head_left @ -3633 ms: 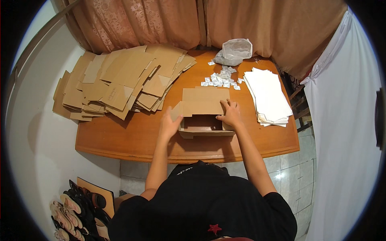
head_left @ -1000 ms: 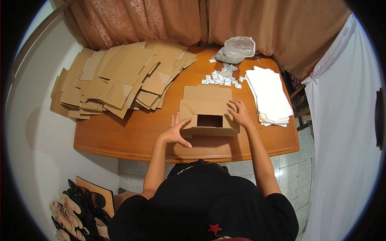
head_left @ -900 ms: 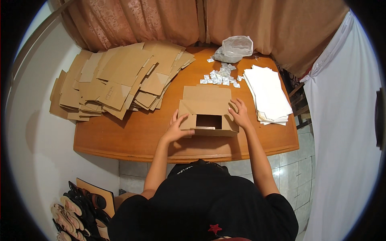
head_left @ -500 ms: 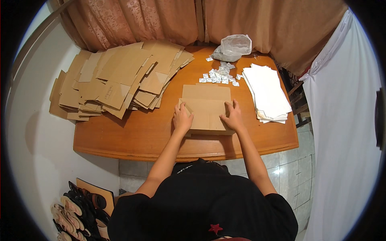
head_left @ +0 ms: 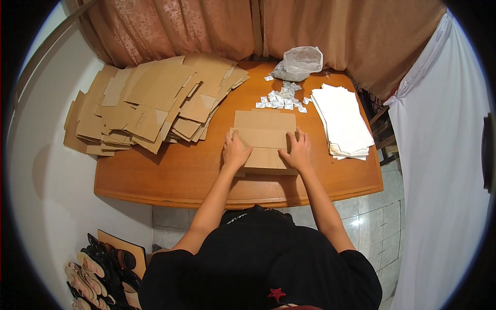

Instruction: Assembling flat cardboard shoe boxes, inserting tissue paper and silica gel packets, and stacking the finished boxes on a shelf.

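In front of me on the table lies a partly folded brown cardboard box [head_left: 263,138], its long side running left to right. A wide flap stretches out flat from its far side. My left hand [head_left: 236,151] grips the box's left end, fingers over the edge and thumb pointing inward on the front panel. At the right end my right hand [head_left: 298,151] holds it likewise, fingertips at the far corner and thumb on the panel. Between the thumbs a crease crosses the cardboard. The box's underside is hidden.
Flattened cardboard pieces [head_left: 150,101] are heaped on the left of the wooden table [head_left: 155,178]. Small white packets [head_left: 281,96] lie scattered beyond the box, by a clear plastic bag [head_left: 304,60]. A stack of white sheets [head_left: 341,120] sits on the right.
Both thumbs have slid inward on the front panel, and my right hand has turned slightly. The crease between them shows more clearly now. The box has barely shifted.
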Demonstrator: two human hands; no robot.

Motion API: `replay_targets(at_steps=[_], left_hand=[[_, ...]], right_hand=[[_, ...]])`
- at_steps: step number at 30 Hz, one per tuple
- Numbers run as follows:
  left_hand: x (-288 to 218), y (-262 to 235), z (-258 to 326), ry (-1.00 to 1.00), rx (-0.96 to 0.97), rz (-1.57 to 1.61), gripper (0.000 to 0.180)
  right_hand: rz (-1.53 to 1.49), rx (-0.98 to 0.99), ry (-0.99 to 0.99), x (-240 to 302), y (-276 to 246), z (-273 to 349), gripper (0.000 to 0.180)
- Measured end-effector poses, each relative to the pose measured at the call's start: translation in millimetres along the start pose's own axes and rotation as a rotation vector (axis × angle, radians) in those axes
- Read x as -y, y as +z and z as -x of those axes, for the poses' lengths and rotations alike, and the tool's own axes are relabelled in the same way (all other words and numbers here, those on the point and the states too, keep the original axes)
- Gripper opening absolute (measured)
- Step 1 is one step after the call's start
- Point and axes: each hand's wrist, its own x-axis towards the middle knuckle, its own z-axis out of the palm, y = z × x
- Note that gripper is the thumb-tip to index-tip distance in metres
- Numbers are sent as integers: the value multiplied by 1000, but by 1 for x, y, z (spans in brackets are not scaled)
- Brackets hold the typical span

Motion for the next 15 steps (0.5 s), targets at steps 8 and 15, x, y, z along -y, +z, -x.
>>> replay_targets(at_steps=[8, 15], left_hand=[[69, -17, 9, -343, 573, 663, 76], [33, -30, 44, -650, 462, 867, 69]], right_hand=[[-27, 76, 409, 20, -6, -15, 77], [-215, 146, 467, 10, -6, -7, 80]])
